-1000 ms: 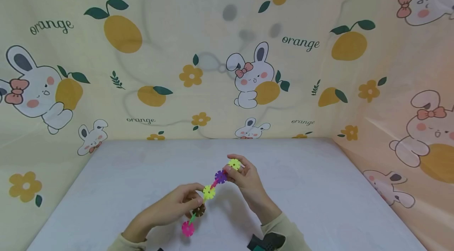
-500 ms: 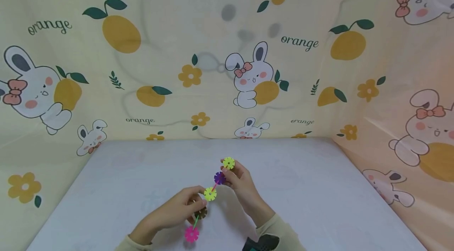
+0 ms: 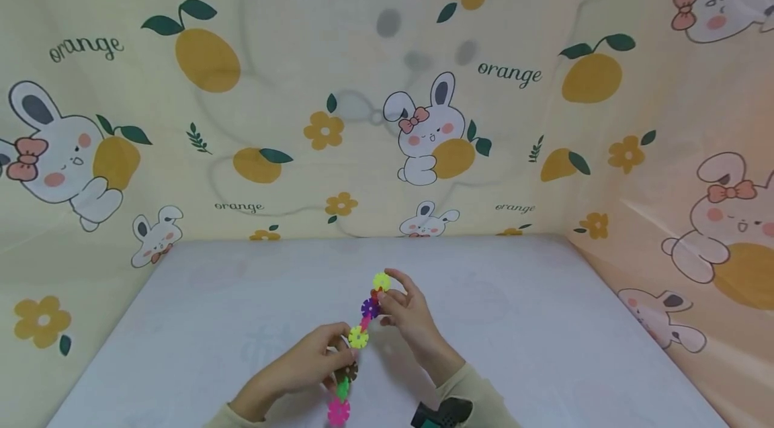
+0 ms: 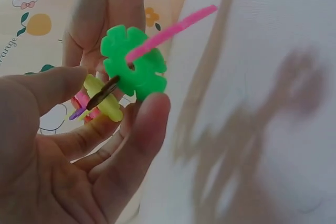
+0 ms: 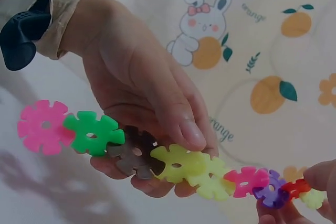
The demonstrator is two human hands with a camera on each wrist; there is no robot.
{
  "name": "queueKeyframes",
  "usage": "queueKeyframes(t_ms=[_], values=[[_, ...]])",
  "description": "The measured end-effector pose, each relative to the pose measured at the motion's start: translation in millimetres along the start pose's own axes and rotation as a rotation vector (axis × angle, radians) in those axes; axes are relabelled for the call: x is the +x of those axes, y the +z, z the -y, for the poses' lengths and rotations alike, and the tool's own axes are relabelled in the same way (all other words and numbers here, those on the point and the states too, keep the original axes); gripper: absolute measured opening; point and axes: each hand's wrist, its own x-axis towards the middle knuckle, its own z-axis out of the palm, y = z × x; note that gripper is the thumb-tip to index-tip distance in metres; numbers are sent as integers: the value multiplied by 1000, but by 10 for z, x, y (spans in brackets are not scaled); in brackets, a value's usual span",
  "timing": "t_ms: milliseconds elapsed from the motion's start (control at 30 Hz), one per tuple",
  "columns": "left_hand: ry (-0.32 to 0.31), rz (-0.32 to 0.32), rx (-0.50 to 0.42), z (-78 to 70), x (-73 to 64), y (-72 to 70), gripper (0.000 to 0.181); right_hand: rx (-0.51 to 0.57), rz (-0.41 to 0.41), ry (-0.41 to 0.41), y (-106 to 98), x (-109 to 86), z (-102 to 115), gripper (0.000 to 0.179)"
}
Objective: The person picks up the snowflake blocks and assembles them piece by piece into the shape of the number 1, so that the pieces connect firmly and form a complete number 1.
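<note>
A chain of slotted plastic snowflake discs hangs between both hands above the table, running diagonally in the head view. From its lower end come a pink disc (image 5: 44, 127), a green disc (image 5: 94, 134), a brown disc (image 5: 135, 151), two yellow discs (image 5: 178, 163), another pink, a purple disc (image 5: 271, 188), a red disc (image 5: 297, 188) and a yellow end disc (image 3: 381, 281). My left hand (image 3: 311, 361) pinches the chain's middle, thumb on a yellow disc in the right wrist view. My right hand (image 3: 417, 324) pinches the upper end near the red disc.
The white tabletop (image 3: 514, 320) lies below the hands, marked by their shadows. A printed curtain (image 3: 363, 45) with rabbits and oranges closes off the back and both sides. A dark wrist device (image 3: 443, 413) sits at the right cuff.
The chain has swung steeper, its lower pink end moving right and toward me. My right hand has shifted a little left and down, its fingers now nearer the red disc. My left hand moved slightly right.
</note>
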Motion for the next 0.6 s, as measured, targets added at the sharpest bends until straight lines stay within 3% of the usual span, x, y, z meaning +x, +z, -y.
queueKeyframes(t_ms=[267,600], values=[[-1,-8,35,114,33,64,15,-50,72,6,-24,38,-123,52],[-51,6,28,156,50,101,18,-104,83,12,20,45,-226,52]])
